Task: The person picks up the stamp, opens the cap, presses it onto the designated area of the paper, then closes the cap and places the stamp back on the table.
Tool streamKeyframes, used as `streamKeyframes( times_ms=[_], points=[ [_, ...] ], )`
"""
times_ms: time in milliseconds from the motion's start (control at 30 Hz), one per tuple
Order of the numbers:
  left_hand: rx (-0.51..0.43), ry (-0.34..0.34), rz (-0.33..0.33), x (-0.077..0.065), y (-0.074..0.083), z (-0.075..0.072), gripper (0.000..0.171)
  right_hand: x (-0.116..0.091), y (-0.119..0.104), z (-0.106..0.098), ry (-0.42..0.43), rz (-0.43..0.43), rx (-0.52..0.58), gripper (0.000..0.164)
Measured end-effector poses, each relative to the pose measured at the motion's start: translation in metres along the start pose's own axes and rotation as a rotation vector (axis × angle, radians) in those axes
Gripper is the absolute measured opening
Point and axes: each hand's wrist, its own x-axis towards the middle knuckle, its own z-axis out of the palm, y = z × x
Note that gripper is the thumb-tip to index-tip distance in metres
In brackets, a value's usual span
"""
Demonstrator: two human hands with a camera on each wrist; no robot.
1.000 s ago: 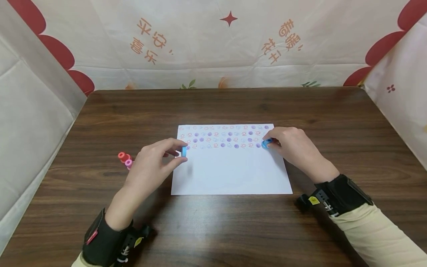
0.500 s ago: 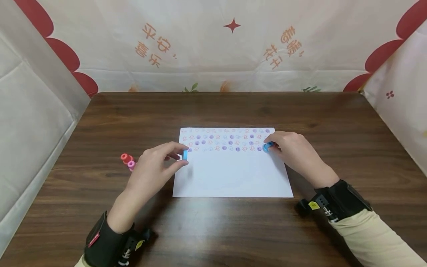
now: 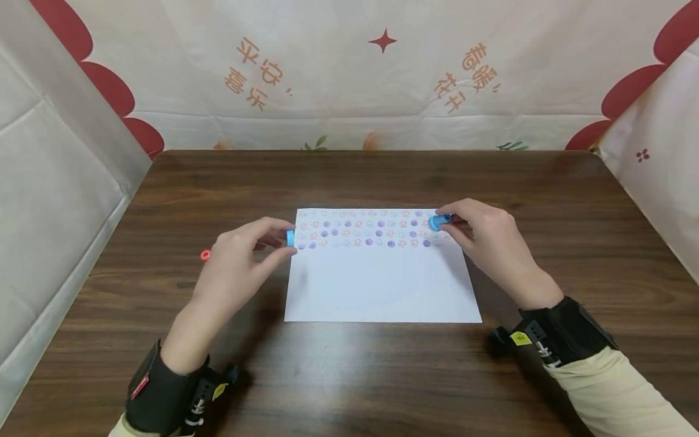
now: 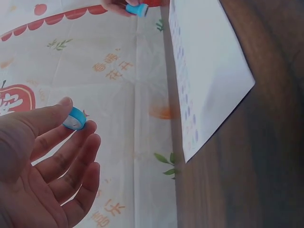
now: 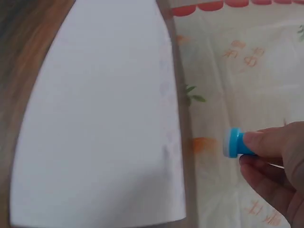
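My left hand (image 3: 232,261) pinches a short blue cap (image 4: 74,118) between thumb and fingertips, above the left edge of the paper; a pale inside shows in the left wrist view. My right hand (image 3: 494,246) holds a small blue stamp (image 5: 234,143) by its narrower handle, above the upper right corner of the sheet, apart from it. On the white paper (image 3: 377,285), rows of small purple, red and blue prints fill the upper part, and the lower part is blank.
A red stamp (image 3: 205,255) on the dark wooden table (image 3: 355,388) shows partly behind my left hand. A white printed cloth (image 3: 338,73) hangs along the back and sides of the table.
My right hand has lifted off the paper with the stamp and moved toward the back. My left hand has shifted left with the cap, covering a pink stamp and uncovering prints at the row's left end.
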Motion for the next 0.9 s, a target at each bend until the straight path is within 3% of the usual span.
streamKeyframes(
  times_ms=[400,700,900],
  points=[
    [-0.018,0.027,0.015,0.005,0.005,-0.004,0.034,0.011,-0.035,-0.017,0.1,0.003,0.169,0.032],
    [-0.032,0.013,0.023,0.011,0.016,0.004,0.037,0.01,-0.051,-0.022,0.112,0.047,0.249,0.032],
    [-0.043,0.002,0.039,0.015,0.024,0.012,0.035,0.01,-0.058,-0.02,0.131,0.03,0.343,0.03]
  ],
)
